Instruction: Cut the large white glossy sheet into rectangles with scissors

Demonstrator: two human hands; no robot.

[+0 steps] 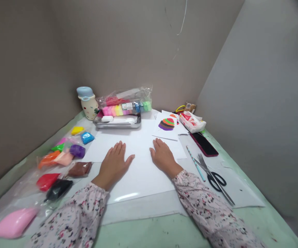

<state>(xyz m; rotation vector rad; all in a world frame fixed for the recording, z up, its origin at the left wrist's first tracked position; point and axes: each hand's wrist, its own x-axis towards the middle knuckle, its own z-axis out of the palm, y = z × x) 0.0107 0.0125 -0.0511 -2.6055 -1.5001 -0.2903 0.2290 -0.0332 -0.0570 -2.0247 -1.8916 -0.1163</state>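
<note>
My left hand (115, 163) lies flat on a white sheet of paper (141, 175), its fingers together and the thumb spread out. On the same sheet rests my right hand (163, 155), palm down with nothing in it. Left of my left hand are packets of coloured modelling clay, among them a brown packet (80, 169), a purple packet (77, 151) and a black packet (59, 189). Beyond my right hand lies a paper with a striped, coloured shape (167, 124). A blue patterned pencil (195, 164), a fork (216, 179) and scissors (214, 181) are to its right.
At the back stand a bottle with a blue lid (87, 103) and a metal tray (118, 125) bearing a bag of coloured clay (124, 107). A tissue pack (192, 122) and a phone (204, 144) sit at the right. Walls (144, 44) enclose the green table (149, 234).
</note>
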